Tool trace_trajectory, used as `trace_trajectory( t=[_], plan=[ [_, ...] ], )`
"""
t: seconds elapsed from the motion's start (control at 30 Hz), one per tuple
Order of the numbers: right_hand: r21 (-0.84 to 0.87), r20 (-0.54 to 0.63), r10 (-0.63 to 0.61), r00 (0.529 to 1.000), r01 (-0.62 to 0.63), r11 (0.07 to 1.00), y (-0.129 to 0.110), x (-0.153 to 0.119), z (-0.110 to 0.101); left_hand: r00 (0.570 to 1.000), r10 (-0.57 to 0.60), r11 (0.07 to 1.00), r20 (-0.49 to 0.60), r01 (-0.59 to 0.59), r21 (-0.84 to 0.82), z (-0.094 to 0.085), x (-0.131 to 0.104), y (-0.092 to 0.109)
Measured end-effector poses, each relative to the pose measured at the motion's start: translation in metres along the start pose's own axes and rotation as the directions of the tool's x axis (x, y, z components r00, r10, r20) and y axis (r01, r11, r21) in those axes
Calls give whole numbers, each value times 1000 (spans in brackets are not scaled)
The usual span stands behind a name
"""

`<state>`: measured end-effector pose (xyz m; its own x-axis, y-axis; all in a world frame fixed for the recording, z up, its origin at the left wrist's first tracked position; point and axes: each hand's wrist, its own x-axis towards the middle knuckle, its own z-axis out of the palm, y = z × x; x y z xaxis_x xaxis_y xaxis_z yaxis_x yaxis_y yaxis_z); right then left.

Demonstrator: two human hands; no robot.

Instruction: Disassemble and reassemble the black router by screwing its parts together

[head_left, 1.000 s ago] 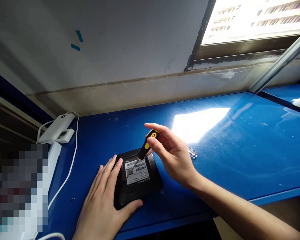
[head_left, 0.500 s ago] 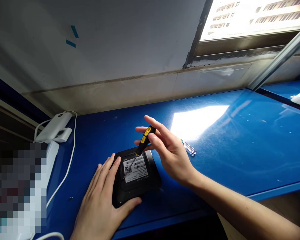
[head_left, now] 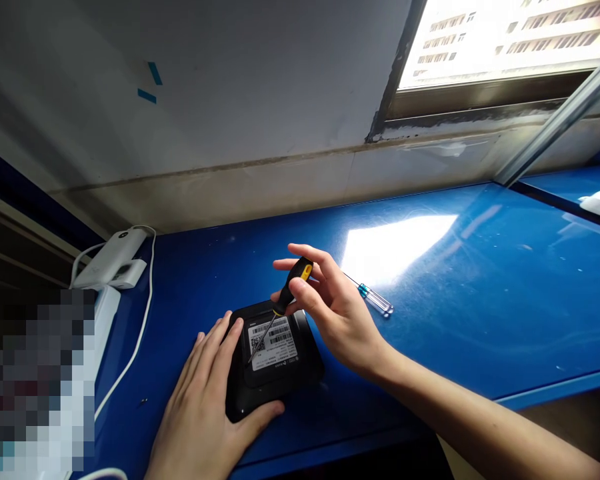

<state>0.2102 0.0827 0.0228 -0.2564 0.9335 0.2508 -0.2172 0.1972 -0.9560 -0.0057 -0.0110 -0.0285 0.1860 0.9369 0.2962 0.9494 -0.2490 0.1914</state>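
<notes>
A black plastic box point(head_left: 283, 385), like a set-top box or router, lies on the blue table with its white barcode label point(head_left: 280, 347) facing up. My left hand point(head_left: 203, 397) steadies it, fingers along its left side and thumb at the near edge. Between the thumb and fingers of my right hand point(head_left: 341, 313) is a black and yellow screwdriver point(head_left: 291, 287), tilted, its shaft crossing the label. Its tip meets the box near the label's lower left corner; whether a screw sits there I cannot tell. A second screwdriver point(head_left: 379, 301), with a clear handle, lies beyond my right wrist.
On the left stand a white power adapter point(head_left: 113, 257) and a white cable point(head_left: 147, 303) running toward me. A tiny dark part, perhaps a screw point(head_left: 143, 401), lies left of my left hand. Behind the table point(head_left: 455, 320) rises a wall point(head_left: 260, 87); a metal post point(head_left: 555, 123) stands at right.
The screwdriver handle has turned in my right fingers, so less of its yellow inlay shows. My left hand and the box stay put; the whole view has shifted slightly.
</notes>
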Motion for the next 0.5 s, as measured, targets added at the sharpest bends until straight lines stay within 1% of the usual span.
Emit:
trace_trajectory(
  t=[0.2, 0.37, 0.5],
  plan=[
    [-45, -15, 12, 1000, -13, 999, 1, 1, 1, 998, 40, 999, -47, -39, 26, -2, 3, 4],
    [-20, -4, 55, 998, -55, 998, 4, 1, 1, 999, 20, 999, -41, -19, 39, -1, 3, 2],
    [-6, 38, 98, 994, -98, 995, 4, 2, 1, 999, 32, 999, -26, -31, 33, 1, 1, -2]
  ],
)
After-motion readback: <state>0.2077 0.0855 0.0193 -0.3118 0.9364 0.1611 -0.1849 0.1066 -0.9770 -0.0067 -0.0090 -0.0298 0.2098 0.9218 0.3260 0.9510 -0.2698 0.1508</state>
